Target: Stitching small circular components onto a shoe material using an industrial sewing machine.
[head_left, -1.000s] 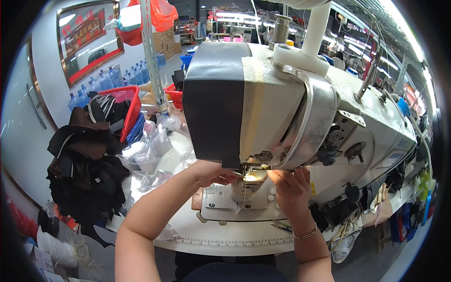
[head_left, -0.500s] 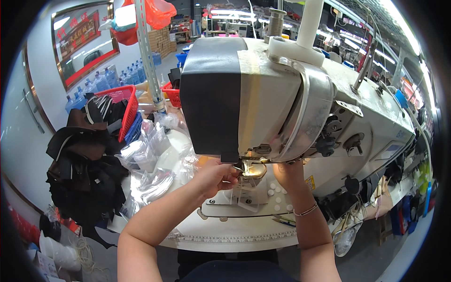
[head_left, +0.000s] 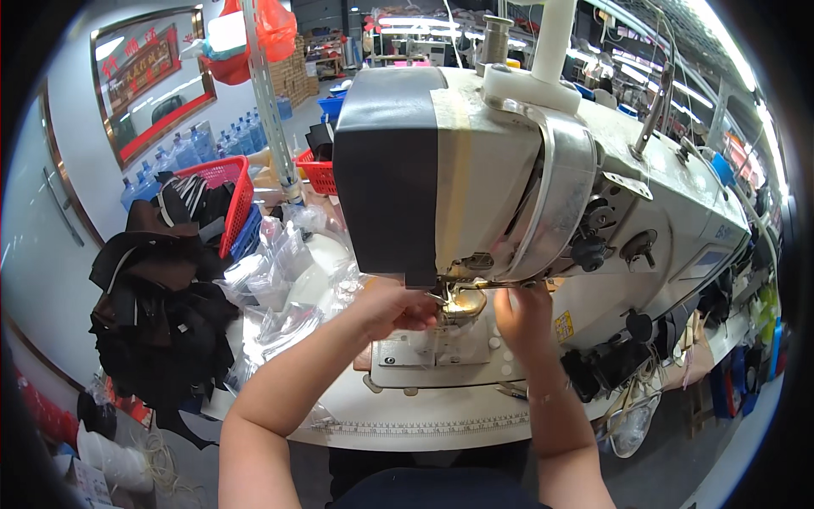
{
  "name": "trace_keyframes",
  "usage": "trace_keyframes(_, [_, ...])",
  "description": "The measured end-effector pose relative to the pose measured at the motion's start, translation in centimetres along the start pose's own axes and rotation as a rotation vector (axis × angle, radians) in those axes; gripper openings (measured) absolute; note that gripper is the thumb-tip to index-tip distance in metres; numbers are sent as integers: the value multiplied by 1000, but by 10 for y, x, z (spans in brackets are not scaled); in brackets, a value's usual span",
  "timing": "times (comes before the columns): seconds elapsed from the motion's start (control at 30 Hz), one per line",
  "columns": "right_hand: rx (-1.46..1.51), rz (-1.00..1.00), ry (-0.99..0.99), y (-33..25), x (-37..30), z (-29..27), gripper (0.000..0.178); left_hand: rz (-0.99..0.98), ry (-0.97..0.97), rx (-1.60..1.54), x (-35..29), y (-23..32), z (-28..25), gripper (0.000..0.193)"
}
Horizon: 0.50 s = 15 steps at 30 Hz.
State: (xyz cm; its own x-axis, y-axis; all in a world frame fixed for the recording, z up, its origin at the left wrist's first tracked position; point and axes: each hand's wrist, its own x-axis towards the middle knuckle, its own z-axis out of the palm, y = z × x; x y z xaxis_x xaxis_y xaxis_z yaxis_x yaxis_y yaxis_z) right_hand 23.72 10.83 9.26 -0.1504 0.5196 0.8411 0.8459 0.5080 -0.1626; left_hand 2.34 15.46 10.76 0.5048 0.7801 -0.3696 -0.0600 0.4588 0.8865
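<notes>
A large white-and-black industrial sewing machine (head_left: 487, 182) fills the middle of the head view. My left hand (head_left: 397, 309) is at the left of its lit needle area (head_left: 465, 304). Its fingers are curled together beside the presser foot, and whatever they pinch is too small or hidden to make out. Across the needle area, my right hand (head_left: 521, 316) reaches up under the machine head. Its fingertips are largely hidden there. Below both hands lies the metal bed plate (head_left: 415, 373), partly behind a clear guard.
Clear plastic bags (head_left: 275, 327) lie left of the machine, by a heap of dark material pieces (head_left: 157, 314) and a red basket (head_left: 240, 199). A ruler strip (head_left: 424, 430) follows the table's front edge. Pencils (head_left: 511, 390) lie near my right forearm.
The view has shifted slightly. My left hand has moved a little up toward the needle area, its fingers more tucked in. My right hand remains under the machine head, slightly turned.
</notes>
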Motion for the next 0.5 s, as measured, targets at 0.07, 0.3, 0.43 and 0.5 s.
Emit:
trace_keyframes(0.07, [197,166,85,-28,-20,-7,21,8,8,-80,-4,-5,5,13])
trace_keyframes(0.3, [849,704,-151,-32,-41,-12,24,46,1,-161,-7,-13,12,8])
trace_keyframes(0.43, [1013,811,-201,-22,-25,-18,18,80,34,-194,-8,-20,14,7])
trace_keyframes(0.5, [1002,820,-253,-15,-20,-20,16,101,44,-196,-7,-24,15,7])
